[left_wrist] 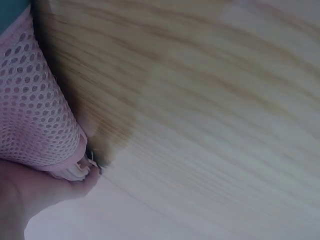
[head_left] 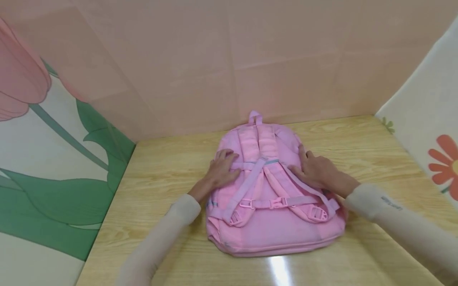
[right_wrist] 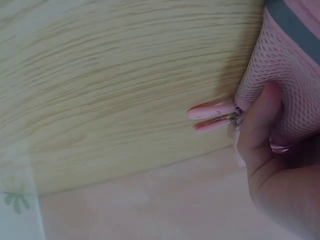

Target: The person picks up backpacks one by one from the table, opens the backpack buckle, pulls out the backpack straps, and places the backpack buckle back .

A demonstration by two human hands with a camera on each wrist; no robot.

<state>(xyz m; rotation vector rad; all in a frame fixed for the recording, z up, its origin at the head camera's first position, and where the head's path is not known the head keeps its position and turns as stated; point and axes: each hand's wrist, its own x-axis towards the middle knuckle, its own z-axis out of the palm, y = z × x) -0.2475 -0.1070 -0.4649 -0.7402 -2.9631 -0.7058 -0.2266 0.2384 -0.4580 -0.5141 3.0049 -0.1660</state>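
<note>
A pink backpack [head_left: 275, 238] lies on the wooden table, its straps and buckled cross strap facing up and its top loop toward the back wall. My left hand [head_left: 222, 169] holds its left side, with the thumb lying on the back panel beside a strap. On the opposite side, my right hand [head_left: 316, 169] grips the edge, thumb on the panel. In the left wrist view, a finger touches the rim of a mesh pocket [left_wrist: 35, 110]. A bent digit presses another mesh pocket [right_wrist: 295, 95] in the right wrist view, close to two pink zipper pulls [right_wrist: 215, 112].
The wood-grain table [head_left: 161, 171] extends around the bag. A plain pinkish wall covering [head_left: 179, 71] rises behind it. Flower-printed panels stand at the left [head_left: 64, 159] and the right [head_left: 422, 107].
</note>
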